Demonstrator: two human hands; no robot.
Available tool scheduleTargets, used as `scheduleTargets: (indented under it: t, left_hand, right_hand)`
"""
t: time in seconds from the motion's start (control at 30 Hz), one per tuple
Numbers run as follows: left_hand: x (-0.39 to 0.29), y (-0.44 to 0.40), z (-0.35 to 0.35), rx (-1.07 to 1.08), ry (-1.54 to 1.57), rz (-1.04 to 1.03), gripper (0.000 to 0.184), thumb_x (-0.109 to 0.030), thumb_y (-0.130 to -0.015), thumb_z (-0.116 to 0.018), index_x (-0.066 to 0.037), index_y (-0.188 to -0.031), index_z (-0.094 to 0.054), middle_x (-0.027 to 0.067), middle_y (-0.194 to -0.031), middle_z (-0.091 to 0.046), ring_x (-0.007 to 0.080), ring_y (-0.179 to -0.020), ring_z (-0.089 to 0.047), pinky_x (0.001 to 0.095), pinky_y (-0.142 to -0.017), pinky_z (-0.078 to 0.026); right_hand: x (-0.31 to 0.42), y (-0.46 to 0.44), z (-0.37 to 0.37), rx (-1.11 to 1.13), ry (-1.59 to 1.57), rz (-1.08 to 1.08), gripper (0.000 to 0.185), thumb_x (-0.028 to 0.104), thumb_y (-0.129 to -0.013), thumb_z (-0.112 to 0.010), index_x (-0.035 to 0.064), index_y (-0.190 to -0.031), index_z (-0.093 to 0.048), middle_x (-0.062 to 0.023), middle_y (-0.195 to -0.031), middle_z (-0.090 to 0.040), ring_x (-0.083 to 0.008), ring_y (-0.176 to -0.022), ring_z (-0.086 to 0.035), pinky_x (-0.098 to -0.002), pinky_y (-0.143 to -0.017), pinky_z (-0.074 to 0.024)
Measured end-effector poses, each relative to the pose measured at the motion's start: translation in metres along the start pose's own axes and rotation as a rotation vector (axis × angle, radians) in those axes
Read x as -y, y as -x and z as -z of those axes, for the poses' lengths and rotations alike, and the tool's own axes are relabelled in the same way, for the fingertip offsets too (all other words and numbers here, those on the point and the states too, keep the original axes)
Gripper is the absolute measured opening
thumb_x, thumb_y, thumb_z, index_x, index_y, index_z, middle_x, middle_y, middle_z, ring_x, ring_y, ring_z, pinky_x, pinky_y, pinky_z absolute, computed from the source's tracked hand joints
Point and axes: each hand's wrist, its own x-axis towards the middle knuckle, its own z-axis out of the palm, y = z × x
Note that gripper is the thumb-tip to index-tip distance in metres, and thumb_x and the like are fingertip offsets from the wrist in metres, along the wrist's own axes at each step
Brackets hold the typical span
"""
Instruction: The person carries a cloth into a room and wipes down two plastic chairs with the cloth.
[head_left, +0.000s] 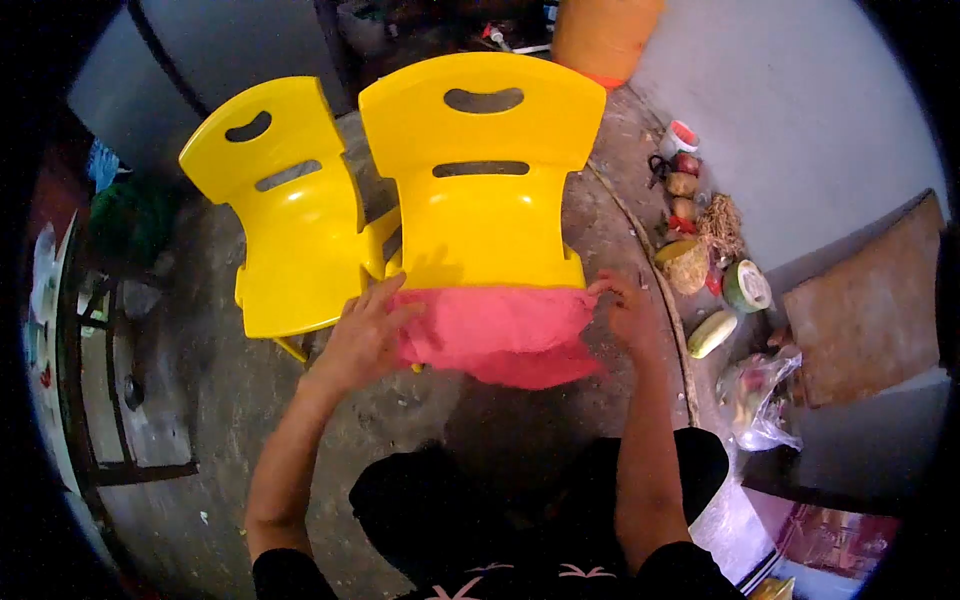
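A pink cloth [500,335] lies across the front edge of a yellow plastic chair [485,225], its lower part hanging over the front. At the cloth's left edge is my left hand [362,338], fingers stretched and apart, touching the fabric. My right hand [627,312] has its fingertips pinched on the cloth's upper right corner. To the left stands a second yellow chair [295,230], angled beside the first one.
Along the right wall lie a cut green melon [747,287], a pale cucumber-like vegetable [712,334] and a clear plastic bag [765,400]. A brown board [870,300] leans there. An orange container [605,40] stands behind. A dark-framed rack [125,475] is at left.
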Motion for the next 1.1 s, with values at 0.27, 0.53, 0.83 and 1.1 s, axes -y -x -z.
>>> scheduleTargets:
  t: [0.27, 0.53, 0.83, 1.1]
  left_hand:
    - [-0.094, -0.092, -0.137, -0.176, 0.117, -0.312, 0.020, -0.022, -0.084, -0.064, -0.013, -0.101, -0.062, 0.0114, -0.100, -0.062, 0.0301, -0.093, -0.060, 0.0451, -0.084, -0.050]
    - [-0.085, -0.070, -0.154, 0.288, 0.021, -0.124, 0.011, -0.022, -0.086, -0.058, -0.012, -0.092, -0.059, 0.0081, -0.078, -0.063, 0.0295, -0.060, -0.062, 0.0455, -0.051, -0.050]
    - [0.036, 0.044, -0.084, 0.183, -0.050, 0.281, 0.012, -0.023, -0.089, -0.055, -0.012, -0.093, -0.059, 0.0121, -0.080, -0.064, 0.0361, -0.066, -0.063, 0.0490, -0.064, -0.052]
    - [0.033, -0.006, -0.022, -0.424, 0.267, 0.603, 0.027, -0.022, -0.102, -0.041, -0.001, -0.093, -0.056, 0.0184, -0.080, -0.059, 0.0363, -0.070, -0.058, 0.0422, -0.063, -0.046]
  right_hand:
    - [-0.015, -0.052, -0.053, -0.131, -0.027, -0.185, 0.045, 0.025, -0.085, -0.071, 0.0084, -0.125, -0.059, -0.0162, -0.121, -0.065, -0.0339, -0.112, -0.062, -0.0424, -0.096, -0.0481]
    - [-0.042, -0.087, -0.079, 0.193, 0.009, -0.302, 0.083, 0.054, -0.080, -0.069, 0.0111, -0.146, -0.041, -0.0189, -0.138, -0.056, -0.0377, -0.125, -0.055, -0.0449, -0.106, -0.0413]
    - [-0.003, -0.076, -0.069, 0.092, 0.011, -0.361, 0.070, 0.040, -0.084, -0.072, 0.0027, -0.138, -0.048, -0.0175, -0.130, -0.061, -0.0299, -0.118, -0.060, -0.0390, -0.100, -0.0447]
    - [-0.027, -0.078, -0.081, -0.068, -0.495, -0.394, 0.061, 0.046, -0.092, -0.060, 0.0032, -0.135, -0.053, -0.0169, -0.124, -0.065, -0.0316, -0.114, -0.062, -0.0393, -0.096, -0.0482]
